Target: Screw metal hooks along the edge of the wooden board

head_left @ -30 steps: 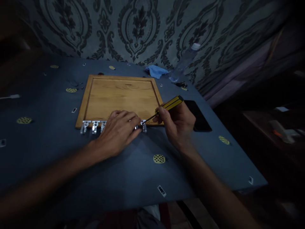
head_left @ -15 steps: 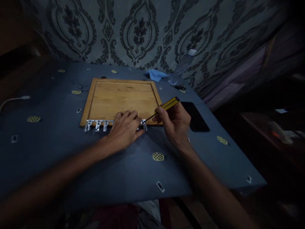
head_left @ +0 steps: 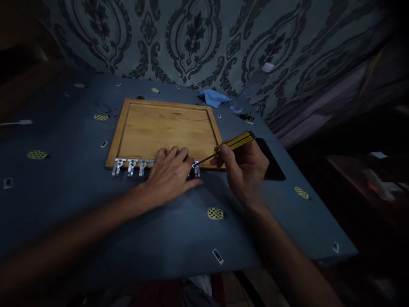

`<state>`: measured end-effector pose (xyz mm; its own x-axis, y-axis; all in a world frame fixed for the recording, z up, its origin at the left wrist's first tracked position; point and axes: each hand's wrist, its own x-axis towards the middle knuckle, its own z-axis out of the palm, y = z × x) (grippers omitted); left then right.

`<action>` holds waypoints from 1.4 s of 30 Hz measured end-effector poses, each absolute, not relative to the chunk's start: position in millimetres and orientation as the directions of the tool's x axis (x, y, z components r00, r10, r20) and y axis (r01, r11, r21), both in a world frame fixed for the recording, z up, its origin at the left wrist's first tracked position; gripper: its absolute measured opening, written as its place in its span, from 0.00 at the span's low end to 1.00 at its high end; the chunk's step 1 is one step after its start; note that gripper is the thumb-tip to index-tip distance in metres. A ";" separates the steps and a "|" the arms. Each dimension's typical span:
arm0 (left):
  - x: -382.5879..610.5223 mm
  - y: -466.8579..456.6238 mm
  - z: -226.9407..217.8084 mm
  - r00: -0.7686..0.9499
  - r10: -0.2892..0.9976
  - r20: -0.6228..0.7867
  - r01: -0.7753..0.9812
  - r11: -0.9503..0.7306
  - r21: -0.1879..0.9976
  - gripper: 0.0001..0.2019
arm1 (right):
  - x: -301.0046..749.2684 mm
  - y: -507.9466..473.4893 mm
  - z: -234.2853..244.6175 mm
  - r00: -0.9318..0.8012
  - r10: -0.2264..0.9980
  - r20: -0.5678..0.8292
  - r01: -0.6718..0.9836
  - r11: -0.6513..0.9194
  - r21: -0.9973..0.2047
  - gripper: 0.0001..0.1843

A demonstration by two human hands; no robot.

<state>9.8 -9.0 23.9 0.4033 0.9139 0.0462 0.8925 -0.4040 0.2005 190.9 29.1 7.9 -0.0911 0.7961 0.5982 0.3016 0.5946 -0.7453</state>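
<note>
**Screwdriver pointing at right-hand hook of wooden panel**

Right hand [head_left: 246,168]: closing thumb and fingers around a yellow-and-black screwdriver [head_left: 237,141]. Handle is slanting up to the right; shaft is running down leftward. Tip is lying at the rightmost metal hook [head_left: 197,171]; whether it is seating in a screw, cannot tell.

Left hand [head_left: 169,172]: lying palm down across the panel's near edge, fingers bending over the hook row, thumb extending right beneath the rightmost hook. It is covering the middle of the row; whether the fingers are gripping anything underneath, cannot tell.

Wooden panel [head_left: 169,128]: lying flat on the blue patterned tablecloth [head_left: 169,238], raised border framing its face. More metal hooks [head_left: 131,167] are showing left of the left hand, lining the near edge and projecting toward the person.

Surroundings: a black flat device [head_left: 273,164] is lying just beyond the right hand, partly hidden by it. A blue cloth [head_left: 214,98] is lying crumpled past the panel's far right corner; a clear bottle [head_left: 252,87] is standing beside it. A white cable [head_left: 22,123] is lying at far left, well apart from the panel.
</note>
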 end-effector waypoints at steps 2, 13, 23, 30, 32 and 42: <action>10.2 -8.7 23.4 0.396 0.917 0.045 0.897 -0.397 0.196 0.22 | 191.0 28.7 7.6 -0.093 0.798 0.596 0.299 0.593 -0.748 0.11; 8.0 -7.8 16.2 0.400 0.910 0.111 0.890 -0.415 0.191 0.22 | 186.2 24.0 17.0 -0.036 0.838 0.544 0.225 0.538 -0.813 0.13; 8.3 -7.2 19.6 0.384 0.921 0.059 0.891 -0.387 0.237 0.23 | 192.6 22.6 38.4 -0.153 0.888 0.433 0.276 0.459 -0.844 0.17; 7.5 -7.2 13.5 0.392 0.908 0.145 0.886 -0.415 0.205 0.21 | 194.0 22.2 57.3 -0.241 0.884 0.401 0.275 0.458 -0.845 0.16; 7.6 -7.0 13.8 0.395 0.909 0.136 0.886 -0.416 0.205 0.21 | 192.5 23.2 57.5 -0.245 0.876 0.414 0.238 0.469 -0.851 0.14; 9.0 -5.5 16.1 0.397 0.914 0.082 0.887 -0.405 0.222 0.23 | 177.0 25.2 47.1 -0.096 0.851 0.517 0.247 0.523 -0.816 0.12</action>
<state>9.0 -5.5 16.1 0.3965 0.9143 0.0825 0.8871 -0.4047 0.2218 177.0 25.2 47.1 -0.0962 0.8507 0.5168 0.2466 0.5234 -0.8156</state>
